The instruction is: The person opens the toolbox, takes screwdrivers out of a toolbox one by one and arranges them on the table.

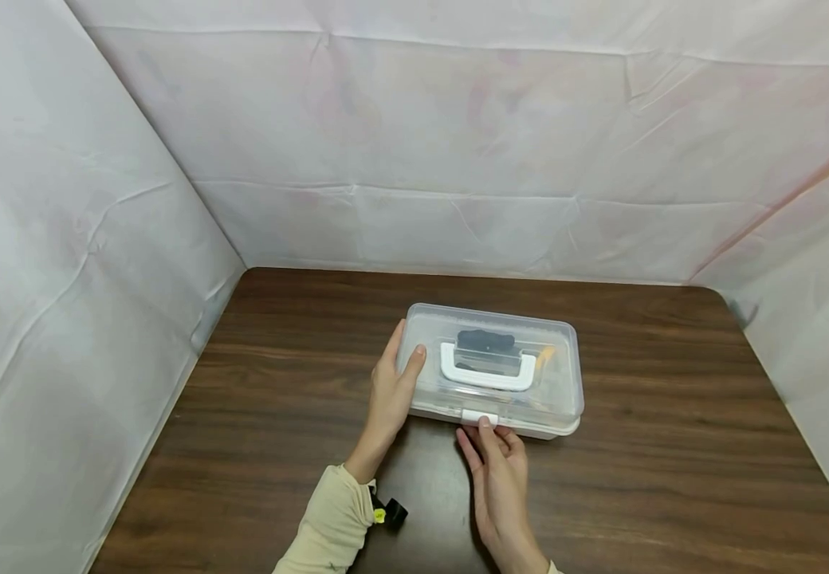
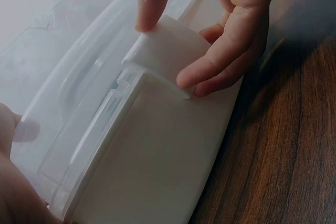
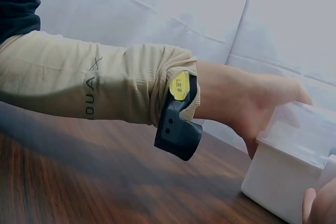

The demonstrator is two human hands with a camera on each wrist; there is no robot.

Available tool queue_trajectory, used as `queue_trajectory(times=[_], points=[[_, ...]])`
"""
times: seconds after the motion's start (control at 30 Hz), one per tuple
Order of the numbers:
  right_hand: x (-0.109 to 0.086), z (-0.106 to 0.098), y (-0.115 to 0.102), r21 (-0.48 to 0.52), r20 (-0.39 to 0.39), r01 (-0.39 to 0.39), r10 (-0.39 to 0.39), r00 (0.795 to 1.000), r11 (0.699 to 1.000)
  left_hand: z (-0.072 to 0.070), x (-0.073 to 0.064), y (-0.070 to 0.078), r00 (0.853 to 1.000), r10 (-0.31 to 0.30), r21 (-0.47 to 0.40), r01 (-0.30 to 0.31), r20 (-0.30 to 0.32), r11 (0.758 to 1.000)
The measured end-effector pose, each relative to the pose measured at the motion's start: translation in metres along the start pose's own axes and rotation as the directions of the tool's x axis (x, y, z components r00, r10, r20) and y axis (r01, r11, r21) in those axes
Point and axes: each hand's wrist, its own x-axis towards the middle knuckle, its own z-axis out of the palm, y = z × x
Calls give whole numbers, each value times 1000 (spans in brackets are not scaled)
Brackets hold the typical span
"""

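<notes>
A storage box (image 1: 422,402) with a clear lid (image 1: 558,343) and a white base lies on the table, its lid down. My left hand (image 1: 390,395) grips the box's left end, the thumb on top of the lid and the fingers along the side. At the front edge my right hand (image 1: 497,478) pinches the white latch (image 2: 165,51), with one digit at its top and others at its lower edge. A white carry handle (image 1: 489,379) lies on the lid. Through the lid show a dark item and something orange, both too blurred to name.
The box rests on a dark wood-grain table (image 1: 278,383). White sheeting (image 1: 457,135) stands behind and along both sides. A black wrist camera (image 3: 178,129) with a yellow label sits at the left sleeve's cuff, close over the table.
</notes>
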Motion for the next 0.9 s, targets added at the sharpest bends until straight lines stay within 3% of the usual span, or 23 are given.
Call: queue_trajectory(times=[0.3,0.57,0.9], points=[[-2,4,3,-24,-51,13,-14,999,1000,0,0,-3,1000,-1,2,1,2,1000],[-4,9,4,-66,-49,14,-17,999,998,0,3,-5,1000,3,16,-2,-7,1000],[-5,11,-6,-68,0,-60,60,998,996,0,4,-6,1000,-2,23,2,-12,1000]])
